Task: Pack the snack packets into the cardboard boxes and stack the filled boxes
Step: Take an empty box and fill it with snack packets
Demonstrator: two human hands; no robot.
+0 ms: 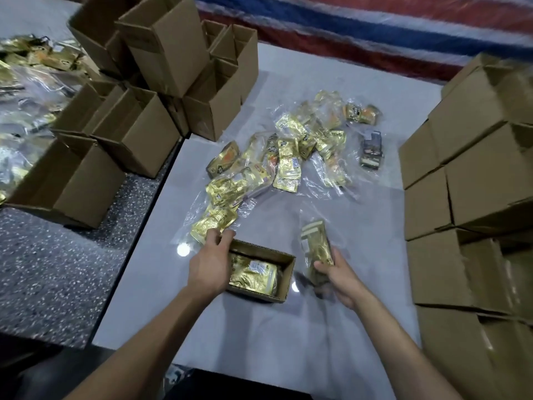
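Near the tabletop's front edge, the left hand (212, 259) grips the box (284, 280) wall — the right hand (341, 277) clamps a gold packet (315, 249) beside it.

Open box (256, 294) sits front-centre on table (274, 342), packets (253, 274) lying inside. Loose packets (288, 157) spread behind it, mid-table. Empty boxes (161, 53) piled rear left, some on adjoining surface (57, 269) left of table. Closed boxes (476, 183) stacked along the right. Held packet (315, 249), in right hand (343, 280), just right of open box.
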